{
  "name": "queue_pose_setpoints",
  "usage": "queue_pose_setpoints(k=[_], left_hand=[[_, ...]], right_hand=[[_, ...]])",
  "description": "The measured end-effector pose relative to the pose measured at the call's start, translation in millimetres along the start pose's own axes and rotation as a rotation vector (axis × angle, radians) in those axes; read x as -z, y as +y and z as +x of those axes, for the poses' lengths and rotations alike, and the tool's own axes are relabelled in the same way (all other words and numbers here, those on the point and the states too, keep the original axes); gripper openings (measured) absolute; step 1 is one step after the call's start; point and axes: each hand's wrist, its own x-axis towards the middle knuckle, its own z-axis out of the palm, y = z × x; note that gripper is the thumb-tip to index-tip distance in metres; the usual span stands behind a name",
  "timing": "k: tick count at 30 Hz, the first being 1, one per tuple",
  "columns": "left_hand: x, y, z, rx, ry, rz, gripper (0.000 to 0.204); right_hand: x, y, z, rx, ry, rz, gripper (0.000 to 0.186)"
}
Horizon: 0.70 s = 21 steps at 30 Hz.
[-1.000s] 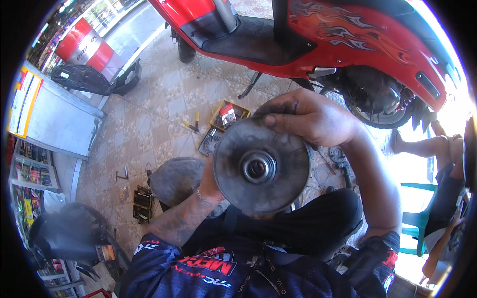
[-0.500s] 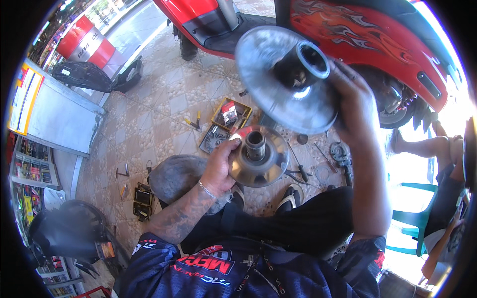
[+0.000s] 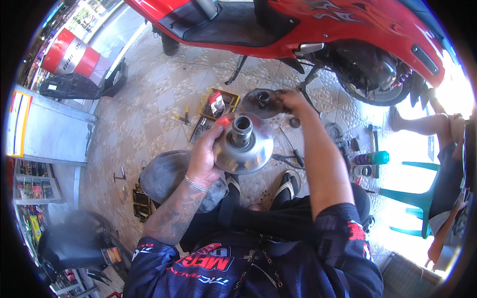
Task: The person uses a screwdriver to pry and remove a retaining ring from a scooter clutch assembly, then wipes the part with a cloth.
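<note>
A shiny metal pulley half (image 3: 248, 159) with a hollow centre tube is held up in front of me, its tube pointing upward. My left hand (image 3: 206, 154) closes on its left rim, thumb on the upper face. Beyond it, my right hand (image 3: 294, 101) reaches out low toward the floor. Its fingers are on the right edge of a second, darker pulley half (image 3: 253, 102) with a short hub. Whether this darker one rests on the floor I cannot tell. The shiny disc sits just in front of the darker one's near edge.
A red scooter (image 3: 308, 47) stands across the far side. Near the darker disc lie a yellow-edged tool box (image 3: 230, 101), pliers (image 3: 293, 159) and a teal-capped spray can (image 3: 372, 158). At right are a green chair (image 3: 417, 196) and a seated person's leg (image 3: 422, 124).
My right hand has carried the larger pulley half from close up, away and down toward the floor. My left hand has shifted slightly left and up with its pulley half.
</note>
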Motion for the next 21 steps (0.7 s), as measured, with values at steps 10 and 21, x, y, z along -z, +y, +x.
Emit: queue_pose_setpoints(k=[10,21], left_hand=[[10,5,7,0.022,0.122,0.072,0.047],[19,9,18,0.053,0.152,0.044,0.046]], right_hand=[[-98,143,17,-0.148,0.496,-0.198,0.041],[-95,210,63,-0.169,0.248,0.227,0.046]])
